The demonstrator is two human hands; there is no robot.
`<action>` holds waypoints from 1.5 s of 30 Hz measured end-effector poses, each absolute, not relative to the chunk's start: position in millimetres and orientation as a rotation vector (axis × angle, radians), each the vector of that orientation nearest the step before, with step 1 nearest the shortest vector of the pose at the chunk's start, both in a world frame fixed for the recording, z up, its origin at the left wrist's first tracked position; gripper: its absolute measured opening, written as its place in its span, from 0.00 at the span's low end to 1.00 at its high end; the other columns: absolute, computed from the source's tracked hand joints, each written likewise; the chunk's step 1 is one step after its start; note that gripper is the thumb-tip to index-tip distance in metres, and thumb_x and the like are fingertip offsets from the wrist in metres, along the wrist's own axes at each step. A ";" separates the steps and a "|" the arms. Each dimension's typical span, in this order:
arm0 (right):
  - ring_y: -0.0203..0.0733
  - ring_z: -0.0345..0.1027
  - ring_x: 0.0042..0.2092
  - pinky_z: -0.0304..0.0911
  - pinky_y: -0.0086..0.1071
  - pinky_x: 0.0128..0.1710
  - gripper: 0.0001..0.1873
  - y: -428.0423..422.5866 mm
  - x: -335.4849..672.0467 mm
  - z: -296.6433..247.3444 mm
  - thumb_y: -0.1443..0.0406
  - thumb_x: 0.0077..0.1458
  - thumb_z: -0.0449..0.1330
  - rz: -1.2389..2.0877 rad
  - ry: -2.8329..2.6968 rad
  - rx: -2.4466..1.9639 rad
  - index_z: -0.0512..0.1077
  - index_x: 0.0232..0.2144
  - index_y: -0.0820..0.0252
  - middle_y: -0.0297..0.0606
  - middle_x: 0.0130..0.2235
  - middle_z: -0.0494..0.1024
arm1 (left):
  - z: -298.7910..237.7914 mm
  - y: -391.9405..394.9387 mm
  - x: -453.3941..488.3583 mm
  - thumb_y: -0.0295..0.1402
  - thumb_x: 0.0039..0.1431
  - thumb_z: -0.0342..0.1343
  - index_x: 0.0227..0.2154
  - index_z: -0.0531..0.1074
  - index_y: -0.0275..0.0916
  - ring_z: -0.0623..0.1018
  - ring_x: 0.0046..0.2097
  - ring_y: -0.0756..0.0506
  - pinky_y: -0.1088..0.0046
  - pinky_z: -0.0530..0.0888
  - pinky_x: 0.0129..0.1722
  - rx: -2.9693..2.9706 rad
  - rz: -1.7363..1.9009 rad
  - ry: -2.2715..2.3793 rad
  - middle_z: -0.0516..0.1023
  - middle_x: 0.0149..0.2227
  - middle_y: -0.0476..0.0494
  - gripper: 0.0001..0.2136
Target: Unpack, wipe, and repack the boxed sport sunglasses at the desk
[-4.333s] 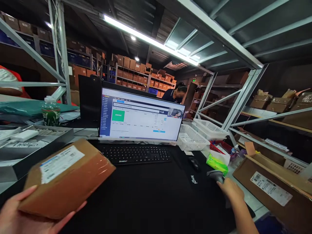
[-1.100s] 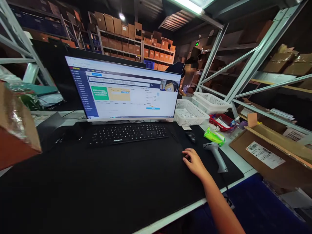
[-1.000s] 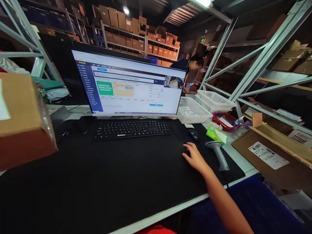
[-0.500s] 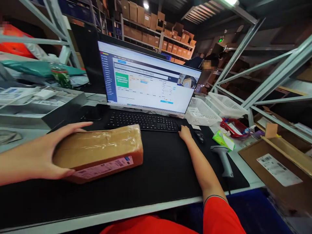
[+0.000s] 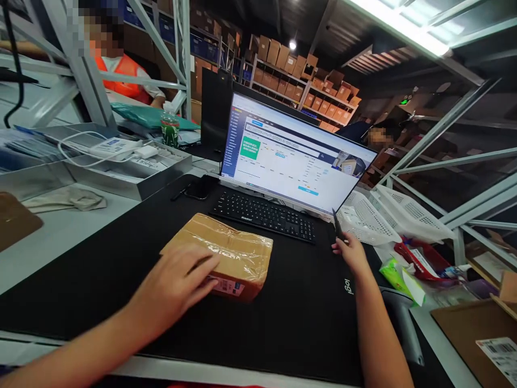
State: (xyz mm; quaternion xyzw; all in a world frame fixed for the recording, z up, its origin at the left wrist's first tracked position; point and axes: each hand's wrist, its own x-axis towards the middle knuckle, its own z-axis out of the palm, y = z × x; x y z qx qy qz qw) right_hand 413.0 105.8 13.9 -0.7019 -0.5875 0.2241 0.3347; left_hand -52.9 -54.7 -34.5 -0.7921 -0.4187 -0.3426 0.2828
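Observation:
A taped cardboard box (image 5: pixel 238 245) lies on the black desk mat (image 5: pixel 291 328), its label on the side toward me. My left hand (image 5: pixel 177 275) lies over the box's near left part, fingers across the top and thumb down by the label; it holds the box against the mat. To the right of the keyboard (image 5: pixel 262 215), my right hand (image 5: pixel 350 250) is closed around a slim, dark, pointed knife (image 5: pixel 337 225), its tip pointing up and away. Part of its handle is hidden by my fingers.
A monitor (image 5: pixel 283 156) stands behind the keyboard. White plastic baskets (image 5: pixel 369 218), a red tray (image 5: pixel 424 261) and a barcode scanner (image 5: pixel 404 323) are on the right. At left are a grey open bin (image 5: pixel 153 180) and a bottle (image 5: pixel 170 129). A person in an orange vest (image 5: pixel 123 73) sits beyond.
The box has turned on the mat, and my left hand has shifted from its left end onto its top. My right hand has lifted the knife from beside the keyboard. The view has swung left.

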 end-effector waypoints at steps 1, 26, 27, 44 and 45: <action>0.40 0.79 0.34 0.76 0.31 0.33 0.24 97.9 403.1 23.3 0.59 0.63 0.61 0.621 -1.555 -1.748 0.75 0.57 0.66 0.43 0.41 0.82 | -40.7 -62.0 -44.2 0.32 0.70 0.61 0.57 0.75 0.38 0.81 0.54 0.39 0.58 0.78 0.58 -2.063 -0.968 -1.127 0.81 0.53 0.37 0.15; 0.48 0.81 0.42 0.62 0.33 0.34 0.21 22.6 141.4 182.7 0.70 0.69 0.59 -0.075 -3.379 -1.056 0.82 0.58 0.53 0.44 0.45 0.88 | -62.0 -69.5 -30.5 0.23 0.54 0.75 0.51 0.76 0.30 0.80 0.47 0.40 0.57 0.79 0.57 -1.889 -1.277 -1.087 0.78 0.44 0.36 0.22; 0.47 0.81 0.40 0.62 0.33 0.33 0.20 21.2 148.0 185.3 0.70 0.69 0.59 -0.064 -3.387 -1.067 0.83 0.57 0.53 0.43 0.44 0.88 | -60.3 -70.2 -31.1 0.23 0.54 0.75 0.51 0.76 0.30 0.80 0.46 0.39 0.58 0.79 0.56 -1.890 -1.268 -1.076 0.78 0.44 0.36 0.22; 0.49 0.83 0.38 0.72 0.38 0.37 0.23 20.9 311.1 186.1 0.72 0.59 0.65 0.037 -3.015 -1.384 0.86 0.52 0.46 0.36 0.44 0.90 | 3.8 -15.2 -46.3 0.54 0.76 0.42 0.45 0.78 0.40 0.81 0.42 0.36 0.60 0.72 0.38 -2.267 -0.806 -1.094 0.84 0.43 0.37 0.26; 0.50 0.84 0.43 0.74 0.39 0.42 0.22 25.2 314.6 177.6 0.71 0.61 0.64 0.097 -2.928 -1.376 0.85 0.54 0.48 0.37 0.47 0.89 | 3.3 -15.7 -46.2 0.54 0.76 0.43 0.44 0.78 0.41 0.81 0.41 0.37 0.61 0.71 0.37 -2.273 -0.814 -1.099 0.84 0.42 0.38 0.25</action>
